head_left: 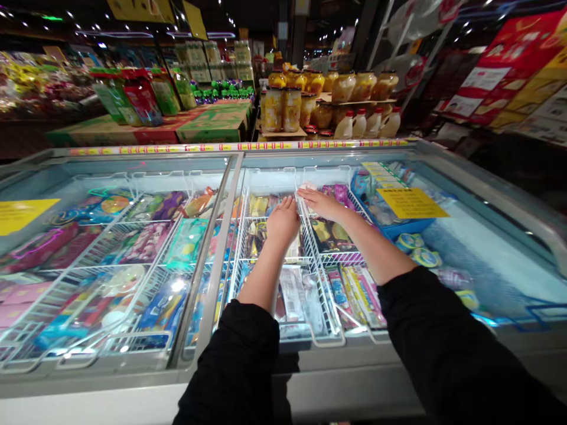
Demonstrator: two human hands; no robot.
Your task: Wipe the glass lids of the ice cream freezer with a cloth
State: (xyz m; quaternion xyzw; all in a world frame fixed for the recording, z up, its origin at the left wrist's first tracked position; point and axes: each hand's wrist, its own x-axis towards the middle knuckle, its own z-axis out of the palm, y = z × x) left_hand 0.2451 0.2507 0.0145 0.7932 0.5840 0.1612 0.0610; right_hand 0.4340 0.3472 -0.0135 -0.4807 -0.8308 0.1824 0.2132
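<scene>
Two bare hands reach, palms down, over a chest freezer (345,381), towards its back edge. The left hand (283,221) is above the left wire basket (243,242); the right hand (323,205) angles over the right wire basket (319,277). Fingers look extended; whether either grips anything cannot be told. Dark packets (328,237) lie below the right wrist, between the freezer's front and back edges.

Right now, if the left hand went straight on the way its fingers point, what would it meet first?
Likely the far end of the wire basket, ahead of the left hand; if the hand is above that, perhaps the freezer's far rim. Its height is unclear.
</scene>
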